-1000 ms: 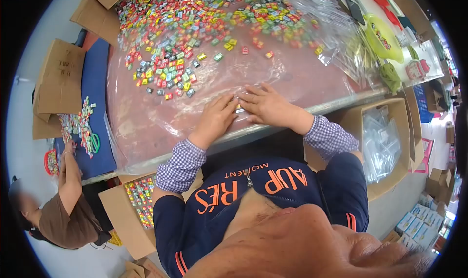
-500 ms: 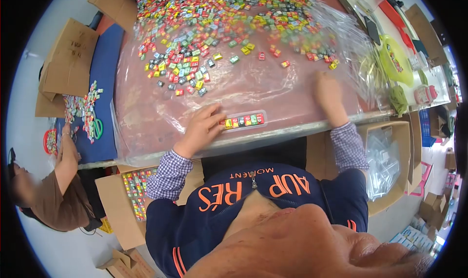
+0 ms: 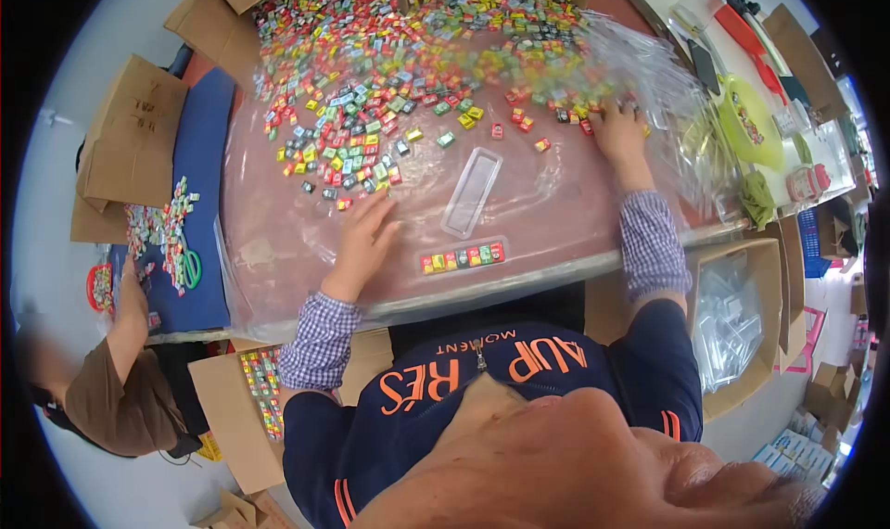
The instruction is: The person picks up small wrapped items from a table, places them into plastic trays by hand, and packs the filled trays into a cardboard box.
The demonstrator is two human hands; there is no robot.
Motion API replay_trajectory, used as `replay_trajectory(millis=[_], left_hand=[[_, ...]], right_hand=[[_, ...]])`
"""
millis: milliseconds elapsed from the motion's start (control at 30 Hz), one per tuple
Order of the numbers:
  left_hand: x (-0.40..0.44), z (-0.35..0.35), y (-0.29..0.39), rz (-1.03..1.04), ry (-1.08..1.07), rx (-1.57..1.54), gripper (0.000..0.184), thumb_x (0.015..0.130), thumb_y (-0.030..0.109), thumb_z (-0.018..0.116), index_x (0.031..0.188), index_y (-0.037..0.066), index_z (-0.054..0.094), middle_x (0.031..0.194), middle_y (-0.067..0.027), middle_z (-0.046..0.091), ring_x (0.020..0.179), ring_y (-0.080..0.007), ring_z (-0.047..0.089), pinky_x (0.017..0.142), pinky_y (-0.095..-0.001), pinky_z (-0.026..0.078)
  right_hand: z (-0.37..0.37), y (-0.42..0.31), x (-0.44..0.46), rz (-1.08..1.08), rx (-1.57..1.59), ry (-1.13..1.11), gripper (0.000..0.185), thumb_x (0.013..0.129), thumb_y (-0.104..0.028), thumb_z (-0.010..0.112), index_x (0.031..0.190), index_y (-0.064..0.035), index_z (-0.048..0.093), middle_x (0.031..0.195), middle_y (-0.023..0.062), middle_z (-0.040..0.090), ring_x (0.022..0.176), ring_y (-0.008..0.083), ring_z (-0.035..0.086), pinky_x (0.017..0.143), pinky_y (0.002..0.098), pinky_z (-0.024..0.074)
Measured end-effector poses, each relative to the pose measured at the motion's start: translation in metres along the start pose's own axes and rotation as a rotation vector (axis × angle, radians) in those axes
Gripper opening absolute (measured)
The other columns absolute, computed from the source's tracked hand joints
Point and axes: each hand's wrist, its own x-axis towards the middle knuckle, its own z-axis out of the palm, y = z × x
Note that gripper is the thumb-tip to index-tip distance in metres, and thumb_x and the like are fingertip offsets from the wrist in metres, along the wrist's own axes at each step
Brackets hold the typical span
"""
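Observation:
My left hand (image 3: 363, 242) reaches over the table with its fingers stretched out, the tips beside the near edge of a loose group of small colourful printed blocks (image 3: 357, 153). My right hand (image 3: 620, 135) lies farther out, fingers spread, close to a few red and dark blocks (image 3: 575, 116). Between my hands a bare clear plastic tray (image 3: 454, 218) lies tilted on the sheet. Nearer to me, a second clear tray (image 3: 508, 251) holds a row of several blocks (image 3: 464, 256). Whether either hand's fingertips touch a block is hard to make out.
A big heap of blocks (image 3: 343, 19) covers the far table. Clear plastic bags (image 3: 649, 75) and a yellow-green basin (image 3: 751, 112) are on the right. A carton of clear trays (image 3: 728, 316) stands right of me. Another person (image 3: 120, 381) works at the blue table (image 3: 199, 158).
My left hand has left the filled tray and moved up-left toward the blocks. My right hand has moved farther out, its fingers now spread. A bare clear tray now lies above the filled one.

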Motion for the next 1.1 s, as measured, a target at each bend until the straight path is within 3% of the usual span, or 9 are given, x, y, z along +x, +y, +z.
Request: replay_trajectory(millis=[100, 200, 267, 333, 433, 567, 733, 967, 1100], left_hand=[[0.022, 0.019, 0.029, 0.029, -0.031, 0.038, 0.034, 0.079, 0.017, 0.068, 0.11, 0.005, 0.063, 0.123, -0.0151, 0.057, 0.113, -0.0349, 0.054, 0.093, -0.0415, 0.044], [0.047, 0.041, 0.05, 0.083, -0.114, 0.057, 0.03, 0.078, 0.017, 0.066, 0.106, 0.005, 0.064, 0.119, -0.0141, 0.059, 0.109, -0.0336, 0.055, 0.093, -0.0406, 0.045], [0.061, 0.045, 0.051, 0.125, -0.301, 0.058, 0.028, 0.08, 0.012, 0.064, 0.107, 0.006, 0.064, 0.123, -0.0146, 0.058, 0.111, -0.0325, 0.055, 0.093, -0.0401, 0.045], [0.069, 0.043, 0.042, 0.139, -0.397, 0.061, 0.027, 0.08, 0.01, 0.063, 0.107, 0.007, 0.064, 0.124, -0.0149, 0.057, 0.112, -0.0319, 0.054, 0.093, -0.0399, 0.045], [0.073, 0.031, 0.022, 0.476, -0.427, 0.119, 0.02, 0.08, 0.007, 0.061, 0.099, 0.009, 0.065, 0.118, -0.0127, 0.061, 0.105, -0.0315, 0.058, 0.09, -0.0393, 0.047], [0.066, 0.034, 0.018, 0.506, -0.3, -0.016, 0.017, 0.08, 0.006, 0.061, 0.096, 0.007, 0.066, 0.108, -0.0118, 0.064, 0.097, -0.0312, 0.06, 0.086, -0.0394, 0.048], [0.102, 0.063, 0.027, 0.313, -0.165, -0.01, 0.015, 0.079, 0.009, 0.062, 0.093, 0.004, 0.065, 0.097, -0.0123, 0.064, 0.092, -0.0309, 0.06, 0.082, -0.0401, 0.049], [0.134, 0.097, 0.054, 0.066, -0.294, 0.274, 0.016, 0.081, 0.017, 0.062, 0.088, 0.003, 0.062, 0.088, -0.0133, 0.06, 0.088, -0.0329, 0.059, 0.077, -0.0418, 0.047], [0.12, 0.087, 0.031, 0.19, -0.281, 0.207, 0.014, 0.08, 0.015, 0.058, 0.084, 0.002, 0.062, 0.087, -0.0146, 0.06, 0.089, -0.033, 0.058, 0.076, -0.0408, 0.048]], right_hand=[[0.036, -0.035, 0.015, 0.0, 0.103, -0.037, 0.047, 0.087, -0.039, 0.055, 0.127, -0.0154, 0.053, 0.124, 0.016, 0.056, 0.123, 0.0359, 0.046, 0.095, 0.06, 0.0377], [0.039, -0.083, 0.022, -0.23, 0.172, -0.161, 0.04, 0.087, -0.033, 0.057, 0.122, -0.0134, 0.057, 0.13, 0.0158, 0.052, 0.123, 0.035, 0.047, 0.098, 0.0526, 0.0391], [0.03, -0.104, 0.011, -0.584, 0.833, -0.034, 0.029, 0.085, -0.023, 0.061, 0.111, -0.0092, 0.063, 0.123, 0.015, 0.057, 0.114, 0.0335, 0.054, 0.093, 0.0425, 0.0453], [0.013, -0.1, 0.005, -0.58, 0.811, -0.03, 0.026, 0.084, -0.019, 0.062, 0.107, -0.0081, 0.064, 0.119, 0.0147, 0.058, 0.11, 0.0333, 0.055, 0.09, 0.0403, 0.0468], [-0.019, -0.079, -0.011, -0.561, 0.762, -0.015, 0.02, 0.082, -0.013, 0.064, 0.1, -0.0059, 0.066, 0.112, 0.0141, 0.061, 0.101, 0.0329, 0.059, 0.084, 0.036, 0.0498], [-0.04, -0.06, -0.043, -0.543, 0.714, -0.11, 0.019, 0.081, -0.011, 0.064, 0.099, -0.0051, 0.067, 0.103, 0.0136, 0.063, 0.092, 0.0322, 0.062, 0.078, 0.0378, 0.0511], [-0.038, -0.069, -0.063, -0.6, 0.553, -0.1, 0.02, 0.079, -0.008, 0.065, 0.098, -0.004, 0.067, 0.105, 0.0146, 0.063, 0.091, 0.0326, 0.062, 0.077, 0.0386, 0.0512], [-0.036, -0.074, -0.082, -0.637, 0.458, -0.097, 0.017, 0.079, -0.009, 0.06, 0.094, -0.0035, 0.065, 0.103, 0.0146, 0.06, 0.092, 0.033, 0.06, 0.076, 0.0392, 0.0509], [-0.032, -0.061, -0.084, -0.681, 0.573, -0.059, 0.017, 0.077, -0.006, 0.064, 0.094, -0.0037, 0.064, 0.1, 0.0144, 0.061, 0.093, 0.0328, 0.06, 0.078, 0.0385, 0.0504]])
